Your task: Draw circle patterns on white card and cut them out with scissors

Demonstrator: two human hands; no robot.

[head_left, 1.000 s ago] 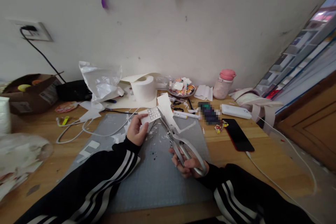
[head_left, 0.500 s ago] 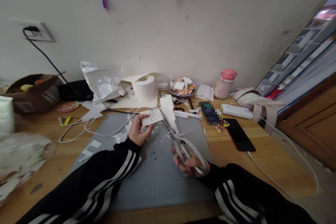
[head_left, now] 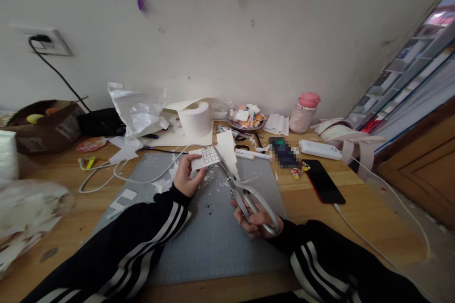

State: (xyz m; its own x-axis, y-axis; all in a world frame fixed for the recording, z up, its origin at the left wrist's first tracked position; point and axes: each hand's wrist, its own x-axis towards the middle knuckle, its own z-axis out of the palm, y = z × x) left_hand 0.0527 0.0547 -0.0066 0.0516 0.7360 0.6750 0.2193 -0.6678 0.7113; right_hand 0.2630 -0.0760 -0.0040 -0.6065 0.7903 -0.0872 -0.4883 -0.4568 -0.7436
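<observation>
Between thumb and fingers, my left hand [head_left: 188, 176] pinches a small white card [head_left: 205, 157] printed with black rounded outlines. My right hand [head_left: 256, 220] is wrapped round the handles of silver spring-loaded scissors [head_left: 245, 192], which point up and left. Their blades meet the card's right edge. Just right of the blades a cream paper strip [head_left: 227, 149] stands up; whether it is still joined to the card I cannot tell. Beneath both hands lies a grey cutting mat [head_left: 213, 251] with small paper bits scattered on it.
Along the wall stand a white paper roll [head_left: 195, 119], a bowl of wrappers [head_left: 246, 118] and a pink-lidded bottle [head_left: 303, 112]. At right lie a phone [head_left: 325, 182] and a white power bank [head_left: 321, 149]. A white cable [head_left: 142, 182] crosses the mat; a bag of scraps [head_left: 31, 208] sits left.
Both hands, the card and the scissors keep nearly the same position. The whole view has shifted very slightly.
</observation>
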